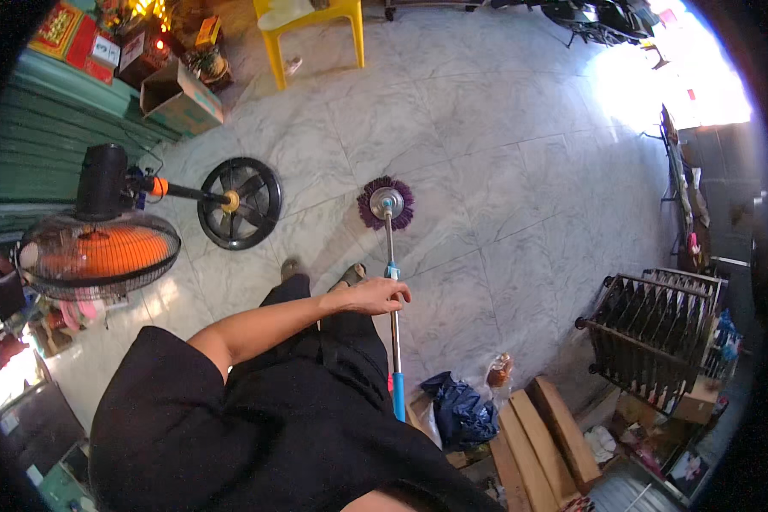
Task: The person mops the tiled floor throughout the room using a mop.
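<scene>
A spin mop stands before me, its round head of purple strands [411,206] spread on the tiled floor. Its metal pole [395,339] has a blue collar [392,271] and a blue lower grip [399,397]. My left hand [377,297] is across the pole just below the collar, with its fingers curled loosely over it. Only part of my right forearm [384,502] shows at the bottom edge; the right hand is out of view. My sandalled feet [353,275] are just left of the pole.
A standing fan [102,249] with a round black base [239,203] is at left. A yellow plastic chair [310,16] and cardboard box [182,99] are farther off. Wooden boards [537,441], a dark plastic bag [461,413] and a metal rack [653,333] are at lower right.
</scene>
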The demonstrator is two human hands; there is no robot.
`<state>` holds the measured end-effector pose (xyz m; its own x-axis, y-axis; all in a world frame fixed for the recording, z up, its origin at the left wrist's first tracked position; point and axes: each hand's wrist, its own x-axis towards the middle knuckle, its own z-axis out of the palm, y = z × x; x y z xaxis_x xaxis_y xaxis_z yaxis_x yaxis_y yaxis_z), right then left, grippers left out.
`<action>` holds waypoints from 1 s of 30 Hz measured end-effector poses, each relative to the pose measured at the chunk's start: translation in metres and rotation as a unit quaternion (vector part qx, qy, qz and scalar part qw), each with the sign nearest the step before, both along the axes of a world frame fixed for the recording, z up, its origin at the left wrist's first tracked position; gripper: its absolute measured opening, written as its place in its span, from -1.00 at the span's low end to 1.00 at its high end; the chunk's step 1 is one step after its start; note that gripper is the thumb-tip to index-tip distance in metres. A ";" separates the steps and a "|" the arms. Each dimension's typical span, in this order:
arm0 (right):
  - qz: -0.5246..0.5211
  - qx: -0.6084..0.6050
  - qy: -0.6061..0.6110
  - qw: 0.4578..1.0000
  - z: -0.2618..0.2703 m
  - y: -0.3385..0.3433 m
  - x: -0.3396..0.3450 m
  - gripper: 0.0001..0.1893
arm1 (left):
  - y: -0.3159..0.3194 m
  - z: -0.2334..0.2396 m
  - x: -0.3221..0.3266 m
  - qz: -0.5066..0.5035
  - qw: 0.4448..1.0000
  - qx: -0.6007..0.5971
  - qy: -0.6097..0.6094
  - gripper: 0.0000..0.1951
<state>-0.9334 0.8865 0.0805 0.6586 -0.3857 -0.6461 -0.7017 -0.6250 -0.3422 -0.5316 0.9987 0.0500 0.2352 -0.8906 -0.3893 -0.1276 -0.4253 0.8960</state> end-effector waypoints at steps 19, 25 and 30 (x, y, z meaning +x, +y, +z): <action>-0.223 0.186 -0.057 0.955 -0.154 0.049 0.342 -0.58 | 0.188 0.014 0.005 0.063 0.996 -0.014 -0.066 -0.73; -0.077 -0.112 -0.145 0.980 -0.155 0.084 0.267 -0.59 | 0.224 0.014 -0.023 0.078 0.997 -0.022 0.010 -0.71; -0.085 -0.046 0.014 0.995 -0.084 0.158 0.166 -0.50 | 0.226 -0.022 -0.041 0.042 0.997 -0.032 0.063 -0.68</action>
<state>-0.7671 1.0447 -0.0034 0.5600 -0.5489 -0.6206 -0.8091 -0.5236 -0.2670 -0.5728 1.2243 0.0284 0.2629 -0.8935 -0.3641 0.0220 -0.3717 0.9281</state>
